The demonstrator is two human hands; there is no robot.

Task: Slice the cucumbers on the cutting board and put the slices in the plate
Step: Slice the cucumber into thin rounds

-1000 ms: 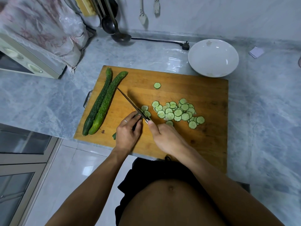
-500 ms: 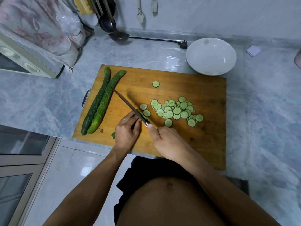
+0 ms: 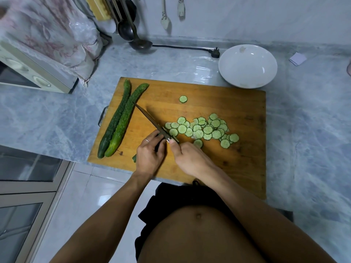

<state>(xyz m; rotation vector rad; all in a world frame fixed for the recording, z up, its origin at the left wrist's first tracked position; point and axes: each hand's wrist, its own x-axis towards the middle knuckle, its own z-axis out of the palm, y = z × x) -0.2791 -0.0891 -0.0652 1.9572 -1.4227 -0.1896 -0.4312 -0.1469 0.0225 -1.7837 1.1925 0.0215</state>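
Note:
A wooden cutting board (image 3: pixel 243 168) lies on the marble counter. Two whole cucumbers (image 3: pixel 121 122) lie side by side on its left part. A pile of round cucumber slices (image 3: pixel 205 129) sits mid-board, with one stray slice (image 3: pixel 183 99) farther back. My left hand (image 3: pixel 149 156) grips a cucumber piece, of which only the stub end (image 3: pixel 134 158) shows. My right hand (image 3: pixel 190 160) grips a knife (image 3: pixel 150 118) whose blade angles back-left, its tip near the cucumbers. A white plate (image 3: pixel 247 66) stands beyond the board's far right corner, with no slices in it.
A toaster oven under a floral cloth (image 3: pixel 38 59) stands at the left. Ladles (image 3: pixel 131 29) hang at the back wall, and a black cord with plug (image 3: pixel 214 52) runs along the counter. A small paper pad (image 3: pixel 297 58) lies at the far right.
The knife keeps chopping next to my left fingers, and the slices beside the blade have shifted slightly. Both hands stay in the same spot on the board.

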